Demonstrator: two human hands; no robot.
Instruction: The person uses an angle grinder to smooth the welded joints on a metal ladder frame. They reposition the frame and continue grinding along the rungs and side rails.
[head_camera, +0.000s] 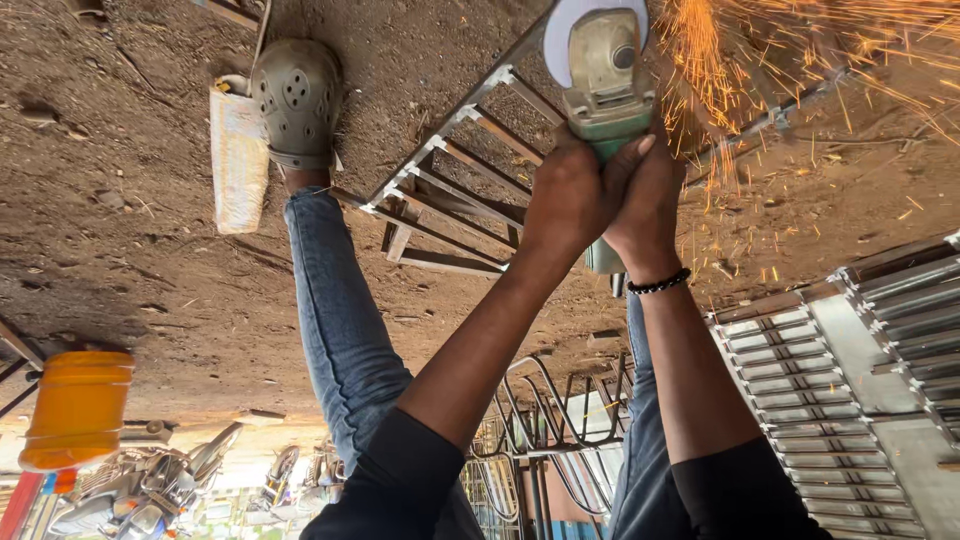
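Dirt floor (150, 250); fingers (575, 185) of both hands wrap the grinder (603, 70).

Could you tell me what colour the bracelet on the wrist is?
Black, a beaded bracelet, seen in the head view.

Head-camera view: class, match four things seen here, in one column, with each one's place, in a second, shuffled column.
1 green-bodied angle grinder
2 grey-green perforated rubber clog
3 orange plastic container
4 black bead bracelet

A on one wrist
B in left hand and right hand
C beside white sack
D far left

Pairs: 1-B, 2-C, 3-D, 4-A
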